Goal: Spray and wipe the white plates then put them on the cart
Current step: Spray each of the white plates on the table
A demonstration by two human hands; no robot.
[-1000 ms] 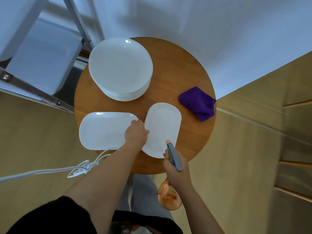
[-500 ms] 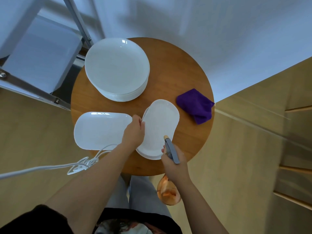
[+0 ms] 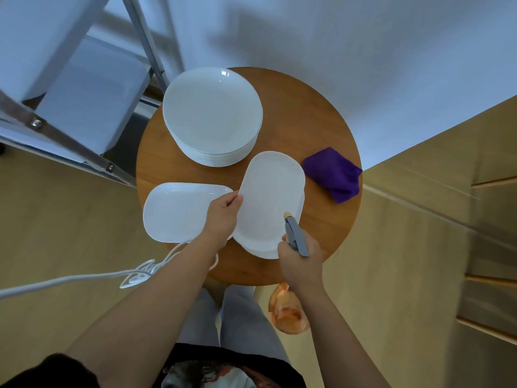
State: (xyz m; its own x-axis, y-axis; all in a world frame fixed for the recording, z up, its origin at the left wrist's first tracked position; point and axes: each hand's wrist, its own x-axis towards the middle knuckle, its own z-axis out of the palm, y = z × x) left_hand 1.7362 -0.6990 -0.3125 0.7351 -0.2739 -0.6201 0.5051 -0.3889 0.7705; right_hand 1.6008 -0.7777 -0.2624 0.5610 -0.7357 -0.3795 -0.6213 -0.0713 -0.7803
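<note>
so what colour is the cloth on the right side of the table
Purple. The cloth lies folded at the round table's right edge, shown clearly in the head view.

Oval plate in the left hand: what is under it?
Under the lifted oval plate, another white plate's rim shows, resting on the round table. How many lie there is hidden.

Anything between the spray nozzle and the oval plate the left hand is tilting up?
Nothing visible. The spray bottle in the right hand points its nozzle straight at the oval plate, which the left hand grips by its edge. The purple cloth lies off to the side.
</note>
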